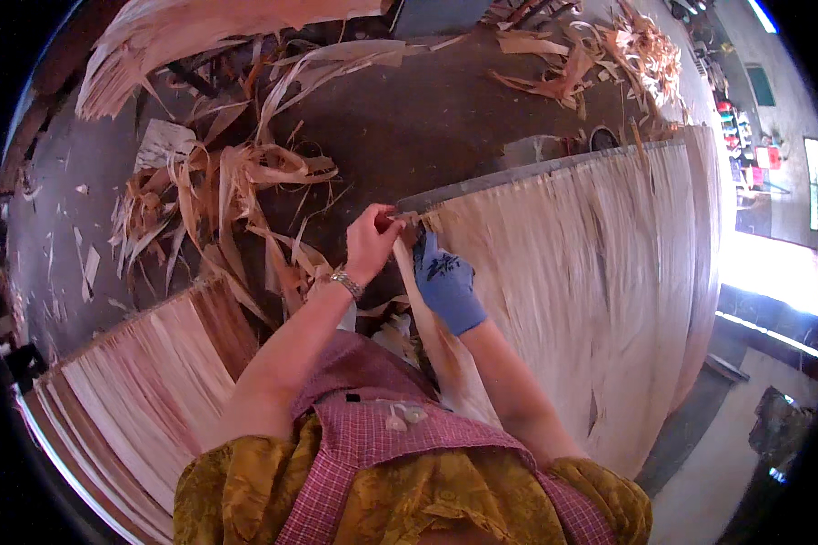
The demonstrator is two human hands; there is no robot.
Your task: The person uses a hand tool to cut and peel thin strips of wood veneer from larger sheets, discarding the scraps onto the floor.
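A large pale wood veneer sheet (573, 272) spreads from the middle to the right. At its far left corner my bare left hand (373, 238), with a metal band on the wrist, pinches the end of a narrow veneer strip (411, 282). This strip runs down along the sheet's left edge toward my apron. Just right of it, my right hand (445, 282) wears a blue glove with dark marks and lies closed against the sheet's edge. Something dark shows by its fingertips; whether it is a tool or part of the glove is unclear.
Tangled veneer scraps (236, 195) lie on the floor ahead left, with another shaving heap (645, 59) at the far right. A second veneer stack (145, 372) stands at my left. More veneer (227, 27) lies across the far left. My checked apron (400, 436) is close below.
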